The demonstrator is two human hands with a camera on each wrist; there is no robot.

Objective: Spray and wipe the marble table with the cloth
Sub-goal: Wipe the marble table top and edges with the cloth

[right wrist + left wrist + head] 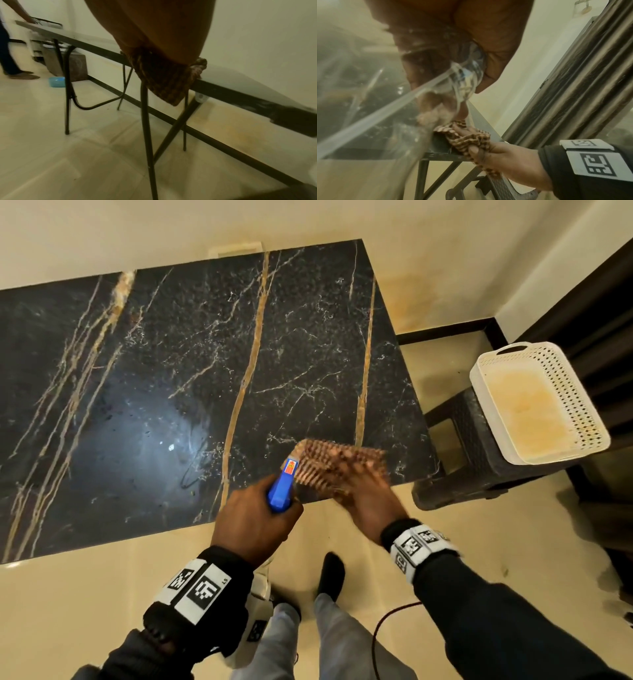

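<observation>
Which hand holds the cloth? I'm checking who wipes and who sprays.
The right hand grips the brown striped cloth at the table's near edge; the left hand holds the blue-topped spray bottle instead.

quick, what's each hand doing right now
Left hand: grips the blue-headed spray bottle.
Right hand: holds the brown checked cloth at the marble table edge.

Cream walls (445,241); dark skirting (445,332); beige tiled floor (102,611); dark wicker stool (472,460) bearing white perforated basket (575,392); ribbed dark curtain (573,81).
</observation>
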